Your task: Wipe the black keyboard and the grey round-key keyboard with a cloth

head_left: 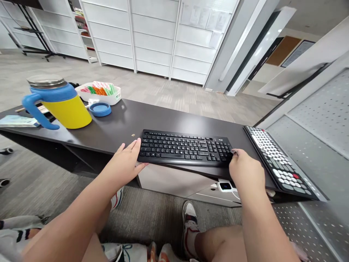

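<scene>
A black keyboard (185, 148) lies flat along the front of the dark desk, its keys facing up. At its left end, my left hand (127, 160) rests with fingers stretched out; the fingertips touch the side edge and the thumb lies by the front corner. My right hand (247, 169) is closed at the keyboard's right end, over the number keys. A small grey-brown bit of something (234, 151) shows between its fingertips, too little of it visible to name.
Right of my hand lies a second keyboard (278, 160) with round white keys. A yellow and blue mug (65, 105), a blue lid (100, 109) and a white basket (116, 96) of colourful items stand left on the desk (169, 118). A small white device (225, 186) hangs at the front edge.
</scene>
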Demonstrator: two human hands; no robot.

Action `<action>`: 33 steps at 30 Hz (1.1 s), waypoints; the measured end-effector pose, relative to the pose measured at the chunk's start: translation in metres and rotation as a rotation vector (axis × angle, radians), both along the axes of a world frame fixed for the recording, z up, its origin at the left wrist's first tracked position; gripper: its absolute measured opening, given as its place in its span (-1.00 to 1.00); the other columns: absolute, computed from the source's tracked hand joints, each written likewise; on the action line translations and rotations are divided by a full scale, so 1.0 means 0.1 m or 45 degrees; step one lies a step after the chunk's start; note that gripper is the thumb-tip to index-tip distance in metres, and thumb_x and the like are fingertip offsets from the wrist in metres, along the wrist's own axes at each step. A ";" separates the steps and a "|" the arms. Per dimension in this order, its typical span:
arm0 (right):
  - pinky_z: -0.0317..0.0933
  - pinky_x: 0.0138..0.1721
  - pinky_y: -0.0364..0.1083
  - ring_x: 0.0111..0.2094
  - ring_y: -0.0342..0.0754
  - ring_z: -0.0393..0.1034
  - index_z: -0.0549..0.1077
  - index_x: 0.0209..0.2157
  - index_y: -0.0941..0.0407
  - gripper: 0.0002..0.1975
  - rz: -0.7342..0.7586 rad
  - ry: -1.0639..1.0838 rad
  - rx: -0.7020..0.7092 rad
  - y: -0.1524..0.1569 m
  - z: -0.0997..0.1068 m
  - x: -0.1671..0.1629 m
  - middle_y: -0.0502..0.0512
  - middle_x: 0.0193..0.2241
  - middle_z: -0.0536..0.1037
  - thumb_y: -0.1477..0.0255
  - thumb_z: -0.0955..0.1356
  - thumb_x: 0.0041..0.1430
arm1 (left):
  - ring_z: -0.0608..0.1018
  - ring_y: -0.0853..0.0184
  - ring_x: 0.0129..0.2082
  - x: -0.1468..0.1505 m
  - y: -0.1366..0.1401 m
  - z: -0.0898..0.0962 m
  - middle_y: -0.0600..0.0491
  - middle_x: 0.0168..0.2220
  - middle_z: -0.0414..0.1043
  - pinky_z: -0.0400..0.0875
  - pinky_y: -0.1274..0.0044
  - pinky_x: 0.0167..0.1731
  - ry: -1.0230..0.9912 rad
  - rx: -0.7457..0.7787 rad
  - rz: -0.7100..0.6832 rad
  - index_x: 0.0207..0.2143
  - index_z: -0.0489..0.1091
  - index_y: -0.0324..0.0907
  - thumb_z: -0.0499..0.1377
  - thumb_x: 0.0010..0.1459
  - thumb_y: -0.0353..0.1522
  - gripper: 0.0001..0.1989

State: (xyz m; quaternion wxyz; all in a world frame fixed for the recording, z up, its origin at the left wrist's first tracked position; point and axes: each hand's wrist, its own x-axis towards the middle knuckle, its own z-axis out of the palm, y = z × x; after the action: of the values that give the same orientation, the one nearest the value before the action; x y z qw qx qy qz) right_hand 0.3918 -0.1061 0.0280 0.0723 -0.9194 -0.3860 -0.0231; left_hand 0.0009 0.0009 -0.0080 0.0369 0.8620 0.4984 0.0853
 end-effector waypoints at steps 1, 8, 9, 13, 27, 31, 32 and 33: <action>0.36 -0.12 0.12 -0.19 0.29 0.61 0.50 0.22 0.06 -0.53 0.024 -0.027 -0.030 0.01 0.00 -0.07 0.32 -0.29 0.67 0.34 0.13 0.48 | 0.26 -0.03 0.47 0.00 0.00 -0.01 -0.36 0.45 0.18 0.09 0.06 0.43 -0.001 0.003 -0.001 0.51 -0.01 -0.41 0.13 0.33 -0.06 -0.11; 0.39 -0.13 0.11 -0.24 0.26 0.64 0.45 0.22 0.15 -0.56 0.170 -0.135 -0.112 0.05 -0.03 -0.37 0.32 -0.34 0.67 0.40 0.13 0.50 | 0.25 -0.03 0.47 0.02 -0.02 0.00 -0.37 0.46 0.17 0.08 0.06 0.44 0.032 0.018 0.008 0.51 -0.02 -0.45 0.13 0.33 -0.08 -0.10; 0.39 -0.14 0.10 -0.24 0.25 0.65 0.45 0.21 0.15 -0.57 0.185 -0.145 -0.113 0.05 -0.02 -0.40 0.32 -0.34 0.67 0.40 0.13 0.50 | 0.25 -0.03 0.47 0.03 -0.02 0.01 -0.38 0.46 0.16 0.09 0.06 0.43 0.046 0.018 0.011 0.50 -0.02 -0.47 0.12 0.33 -0.08 -0.10; 0.38 -0.21 0.03 -0.28 0.22 0.66 0.45 0.19 0.16 -0.61 0.279 -0.197 -0.104 0.05 -0.02 -0.56 0.27 -0.36 0.68 0.43 0.15 0.51 | 0.25 -0.02 0.48 0.04 -0.02 0.01 -0.39 0.47 0.14 0.09 0.06 0.43 0.083 0.025 0.019 0.50 -0.05 -0.49 0.12 0.33 -0.08 -0.08; 0.34 -0.35 -0.09 -0.24 0.09 0.68 0.43 0.16 0.20 -0.62 0.462 -0.249 -0.006 0.09 -0.14 -0.81 0.23 -0.22 0.70 0.61 0.19 0.42 | 0.24 -0.04 0.48 0.03 -0.02 0.01 -0.41 0.47 0.13 0.06 0.05 0.43 0.041 0.013 0.015 0.52 -0.06 -0.43 0.12 0.32 -0.07 -0.08; 0.40 -0.29 -0.12 -0.16 0.07 0.68 0.42 0.19 0.20 -0.60 0.517 -0.253 -0.010 0.09 -0.16 -0.97 0.27 -0.15 0.71 0.64 0.19 0.41 | 0.25 -0.06 0.47 0.04 -0.02 0.03 -0.40 0.46 0.15 0.06 0.05 0.44 0.027 -0.016 0.015 0.51 -0.04 -0.43 0.13 0.32 -0.07 -0.09; 0.41 -0.27 -0.13 -0.14 0.06 0.68 0.42 0.19 0.20 -0.60 0.535 -0.244 -0.016 0.10 -0.16 -1.03 0.28 -0.13 0.71 0.64 0.20 0.41 | 0.25 -0.05 0.47 0.04 -0.02 0.03 -0.40 0.46 0.16 0.06 0.05 0.44 0.023 -0.016 0.017 0.51 -0.04 -0.43 0.13 0.32 -0.07 -0.08; 0.43 -0.24 -0.13 -0.12 0.05 0.68 0.42 0.19 0.21 -0.60 0.561 -0.236 -0.018 0.10 -0.15 -1.09 0.30 -0.09 0.71 0.65 0.20 0.41 | 0.25 -0.05 0.48 0.04 -0.02 0.02 -0.40 0.46 0.15 0.05 0.05 0.44 0.020 -0.012 0.020 0.52 -0.05 -0.43 0.13 0.32 -0.06 -0.08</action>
State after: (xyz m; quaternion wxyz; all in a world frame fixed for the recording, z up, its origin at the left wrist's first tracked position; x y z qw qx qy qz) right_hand 0.2832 -0.0960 0.0127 0.0336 -0.8075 -0.5823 -0.0884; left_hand 0.0051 -0.0013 -0.0057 0.0363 0.8585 0.5058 0.0763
